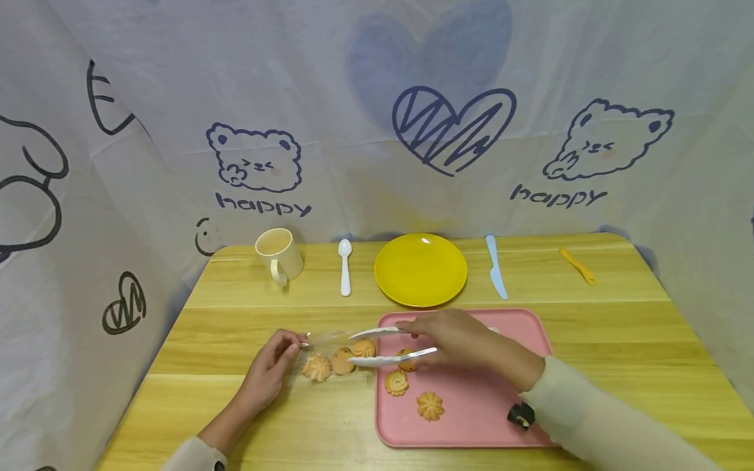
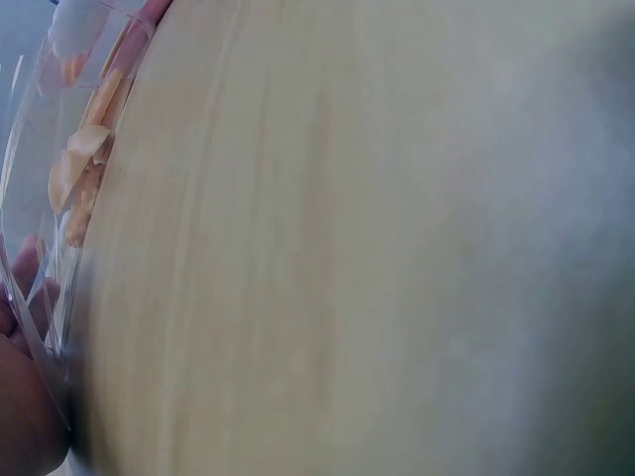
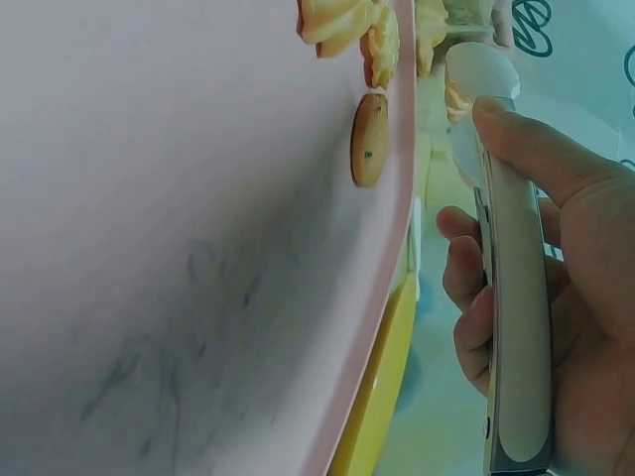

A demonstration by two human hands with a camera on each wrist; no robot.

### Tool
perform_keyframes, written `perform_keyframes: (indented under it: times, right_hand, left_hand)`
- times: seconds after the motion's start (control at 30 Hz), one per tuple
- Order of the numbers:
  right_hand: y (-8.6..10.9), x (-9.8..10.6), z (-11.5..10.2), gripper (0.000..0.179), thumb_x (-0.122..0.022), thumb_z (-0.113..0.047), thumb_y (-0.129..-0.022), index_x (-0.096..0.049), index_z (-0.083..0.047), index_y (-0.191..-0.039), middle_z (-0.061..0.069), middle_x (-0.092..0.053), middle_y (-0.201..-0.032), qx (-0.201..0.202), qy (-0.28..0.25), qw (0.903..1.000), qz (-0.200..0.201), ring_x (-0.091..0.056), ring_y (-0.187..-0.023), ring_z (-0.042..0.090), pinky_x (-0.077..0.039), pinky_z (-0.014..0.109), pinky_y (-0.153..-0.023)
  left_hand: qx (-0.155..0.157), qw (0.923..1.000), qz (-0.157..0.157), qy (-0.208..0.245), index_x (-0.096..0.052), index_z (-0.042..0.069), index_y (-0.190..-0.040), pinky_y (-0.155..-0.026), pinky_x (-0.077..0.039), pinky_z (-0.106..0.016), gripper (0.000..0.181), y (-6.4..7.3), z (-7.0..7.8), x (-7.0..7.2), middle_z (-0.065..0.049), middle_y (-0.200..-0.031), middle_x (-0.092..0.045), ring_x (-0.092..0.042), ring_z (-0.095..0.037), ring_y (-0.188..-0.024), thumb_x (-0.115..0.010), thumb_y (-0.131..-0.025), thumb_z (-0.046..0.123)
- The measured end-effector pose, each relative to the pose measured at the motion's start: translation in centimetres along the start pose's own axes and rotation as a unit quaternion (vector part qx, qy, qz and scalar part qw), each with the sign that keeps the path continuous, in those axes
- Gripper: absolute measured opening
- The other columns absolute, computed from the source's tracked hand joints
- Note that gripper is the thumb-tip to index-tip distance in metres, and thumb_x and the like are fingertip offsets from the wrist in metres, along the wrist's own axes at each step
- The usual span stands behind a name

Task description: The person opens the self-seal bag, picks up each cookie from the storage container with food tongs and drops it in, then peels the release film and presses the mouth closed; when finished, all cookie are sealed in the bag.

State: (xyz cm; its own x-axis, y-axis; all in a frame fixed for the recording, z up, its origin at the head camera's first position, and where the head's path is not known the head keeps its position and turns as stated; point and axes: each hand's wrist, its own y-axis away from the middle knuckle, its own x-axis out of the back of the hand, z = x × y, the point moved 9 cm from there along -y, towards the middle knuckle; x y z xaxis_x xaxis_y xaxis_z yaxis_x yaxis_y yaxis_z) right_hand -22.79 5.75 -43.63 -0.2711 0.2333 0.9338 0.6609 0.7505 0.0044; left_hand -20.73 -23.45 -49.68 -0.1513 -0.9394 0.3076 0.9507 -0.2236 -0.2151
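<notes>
At the left front of the table, my left hand (image 1: 272, 367) pinches the edge of a clear plastic bag (image 1: 330, 338). Cookies (image 1: 317, 367) show inside it, and the left wrist view shows them as a row of cookies (image 2: 79, 164) beyond the fingers. My right hand (image 1: 456, 337) grips white-tipped tongs (image 3: 519, 327), thumb along one handle. Their two arms are spread apart and reach left over the bag, with a ridged cookie (image 1: 364, 347) between the tips. Beneath and beside the right hand, a pink tray (image 1: 471, 428) carries several cookies, including a flower-shaped cookie (image 1: 430, 406).
Along the back of the wooden table (image 1: 618, 366) stand a cream mug (image 1: 281, 255), a white spoon (image 1: 345, 268), a yellow plate (image 1: 421, 270), a light blue knife (image 1: 496, 268) and a small orange utensil (image 1: 578, 266). A printed cloth (image 1: 365, 176) hangs behind.
</notes>
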Motion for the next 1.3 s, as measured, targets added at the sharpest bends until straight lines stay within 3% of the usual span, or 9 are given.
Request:
perform_keyframes:
  times: [0.2, 0.43, 0.93, 1.3]
  right_hand:
    - [-1.1, -0.7, -1.1, 0.052, -0.078, -0.046, -0.091, -0.064, -0.022, -0.135, -0.007, -0.072, -0.101, 0.033, 0.004, 0.9994, -0.006, -0.062, -0.086, 0.009, -0.054, 0.033, -0.074]
    - [-2.0, -1.3, -2.4, 0.058, -0.075, -0.051, -0.092, -0.062, -0.022, -0.141, -0.006, -0.071, -0.101, 0.061, 0.001, 0.9982, -0.003, -0.060, -0.086, 0.008, -0.053, 0.031, -0.077]
    - [-2.9, -2.2, -2.5, 0.068, -0.078, -0.051, -0.090, -0.059, -0.018, -0.147, -0.007, -0.071, -0.101, 0.033, -0.009, 0.9991, -0.023, -0.061, -0.087, 0.006, -0.053, 0.032, -0.081]
    - [-2.6, -2.1, -2.4, 0.068, -0.077, -0.055, -0.089, -0.059, -0.019, -0.145, -0.006, -0.069, -0.099, 0.037, -0.008, 0.9991, -0.022, -0.059, -0.086, 0.008, -0.053, 0.032, -0.081]
  left_hand:
    - [-0.001, 1.0000, -0.001, -0.003, -0.053, -0.004, -0.107, -0.105, -0.043, -0.011, 0.014, 0.0, 0.0, 0.0, -0.024, -0.120, -0.062, -0.058, -0.012, -0.127, -0.046, -0.110, 0.007]
    - [-0.003, 1.0000, 0.001, 0.001, -0.053, -0.005, -0.106, -0.105, -0.044, -0.011, 0.013, -0.1, 0.0, 0.0, -0.025, -0.119, -0.062, -0.058, -0.010, -0.126, -0.047, -0.110, 0.006]
    - [-0.004, 1.0000, -0.003, 0.007, -0.052, -0.008, -0.107, -0.105, -0.044, -0.012, 0.015, 0.0, 0.0, 0.0, -0.026, -0.120, -0.061, -0.058, -0.015, -0.128, -0.046, -0.110, 0.006]
    - [-0.003, 1.0000, -0.001, 0.003, -0.052, -0.009, -0.107, -0.105, -0.043, -0.012, 0.016, 0.0, 0.0, 0.1, -0.026, -0.120, -0.062, -0.058, -0.013, -0.127, -0.046, -0.110, 0.006]
